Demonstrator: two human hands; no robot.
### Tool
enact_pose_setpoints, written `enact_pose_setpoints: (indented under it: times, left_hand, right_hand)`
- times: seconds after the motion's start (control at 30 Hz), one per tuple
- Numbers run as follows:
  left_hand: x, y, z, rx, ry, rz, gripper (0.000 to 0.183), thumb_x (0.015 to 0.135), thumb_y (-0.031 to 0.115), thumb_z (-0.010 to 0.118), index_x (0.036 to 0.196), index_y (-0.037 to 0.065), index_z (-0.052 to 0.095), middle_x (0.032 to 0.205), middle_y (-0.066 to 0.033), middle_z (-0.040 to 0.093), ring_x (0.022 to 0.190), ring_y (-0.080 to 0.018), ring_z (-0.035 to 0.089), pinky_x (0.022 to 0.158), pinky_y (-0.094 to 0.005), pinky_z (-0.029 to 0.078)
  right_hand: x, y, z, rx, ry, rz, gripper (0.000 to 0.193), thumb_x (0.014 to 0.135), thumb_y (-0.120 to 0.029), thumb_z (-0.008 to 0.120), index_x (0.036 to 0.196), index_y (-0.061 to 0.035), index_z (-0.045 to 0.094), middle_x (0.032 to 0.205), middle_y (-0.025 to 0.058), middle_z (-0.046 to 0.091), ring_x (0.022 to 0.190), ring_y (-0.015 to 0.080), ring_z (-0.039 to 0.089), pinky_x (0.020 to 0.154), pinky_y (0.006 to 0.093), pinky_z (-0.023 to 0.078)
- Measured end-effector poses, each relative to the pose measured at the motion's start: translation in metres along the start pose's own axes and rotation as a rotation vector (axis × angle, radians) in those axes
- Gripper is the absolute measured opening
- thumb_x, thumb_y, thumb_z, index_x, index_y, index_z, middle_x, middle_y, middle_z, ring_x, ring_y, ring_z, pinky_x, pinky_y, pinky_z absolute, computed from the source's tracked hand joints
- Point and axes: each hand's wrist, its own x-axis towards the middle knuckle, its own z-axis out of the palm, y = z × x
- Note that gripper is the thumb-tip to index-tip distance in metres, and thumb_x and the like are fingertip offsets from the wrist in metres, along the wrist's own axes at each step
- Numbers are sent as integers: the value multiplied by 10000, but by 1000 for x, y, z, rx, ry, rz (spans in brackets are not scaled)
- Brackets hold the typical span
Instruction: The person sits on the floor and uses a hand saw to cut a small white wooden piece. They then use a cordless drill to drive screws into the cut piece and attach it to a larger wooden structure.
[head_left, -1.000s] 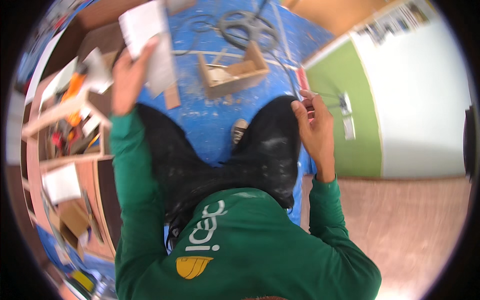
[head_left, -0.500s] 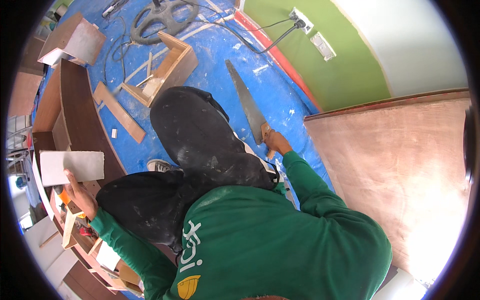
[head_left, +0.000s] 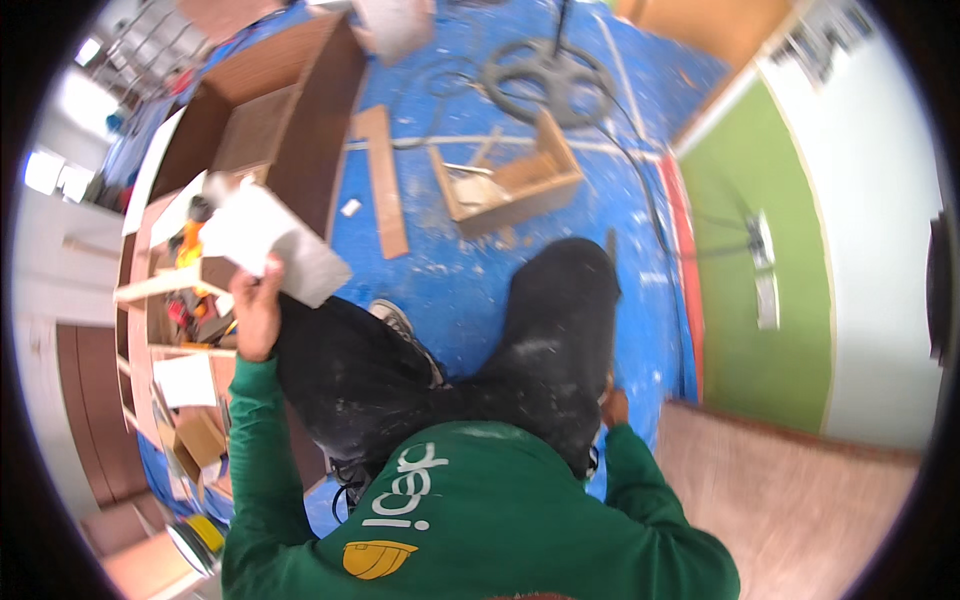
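My left hand [head_left: 257, 315] is closed on the lower edge of a white rectangular board [head_left: 275, 240], which is tilted beside my left knee. Behind the board, an orange power tool [head_left: 187, 243] lies among other tools in an open wooden cabinet frame. Down by my right thigh, my right hand [head_left: 614, 406] is wrapped round the handle of a handsaw [head_left: 611, 245]. My leg covers most of the saw; only a thin strip of blade shows past the knee, and the grip is largely hidden.
An open wooden drawer box [head_left: 520, 218] with scraps sits ahead on the blue floor sheet [head_left: 440, 290]. Left of it lies a wooden strip [head_left: 385, 185]. A dark brown cabinet [head_left: 335, 110] stands at the left. Beyond are a round metal base [head_left: 548, 85] and trailing cables. A wooden panel [head_left: 780, 510] is at right.
The view has swung round, shifting the room rightward. The white board has tilted in my left hand. The saw, fully visible before, is now mostly behind my right leg, still in my right hand.
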Motion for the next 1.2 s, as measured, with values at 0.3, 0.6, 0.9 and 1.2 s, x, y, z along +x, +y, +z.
enact_pose_setpoints:
  times: [0.3, 0.6, 0.9, 1.2]
  left_hand:
    - [-2, 20, -12, 6, -229, 26, 335, 997, 265, 826, 1172, 0, 718, 1134, -47, 737, 1031, -151, 657, 940, -334, 523]
    - [59, -11, -25, 415, -859, 618, 329, 916, 278, 764, 1227, 175, 796, 1160, 18, 779, 1099, -175, 747, 1016, -435, 519]
    - [99, -43, -16, 305, -831, 601, 374, 955, 281, 712, 1293, 136, 773, 1193, -56, 761, 1083, -229, 752, 1001, -425, 571]
    - [73, -14, -40, 271, -748, 240, 470, 876, 260, 768, 1338, 171, 749, 1143, -72, 733, 967, -321, 741, 827, -462, 598]
  right_hand:
    - [22, -175, -282, 756, 382, 208, 426, 1067, -276, 666, 1353, 33, 603, 1151, 163, 676, 1131, 307, 657, 999, 406, 516]
    - [57, -375, -414, -465, 2, -1028, 426, 928, -428, 762, 1219, -122, 706, 1201, 85, 681, 1215, 324, 632, 1141, 546, 378]
    - [132, -418, -415, -241, -159, -1153, 319, 964, -314, 705, 1176, -77, 736, 1190, 136, 723, 1226, 351, 669, 1097, 567, 430]
    - [154, -458, -440, -50, -413, -1117, 245, 872, -342, 730, 988, -126, 719, 1062, 65, 694, 1067, 301, 652, 974, 493, 421]
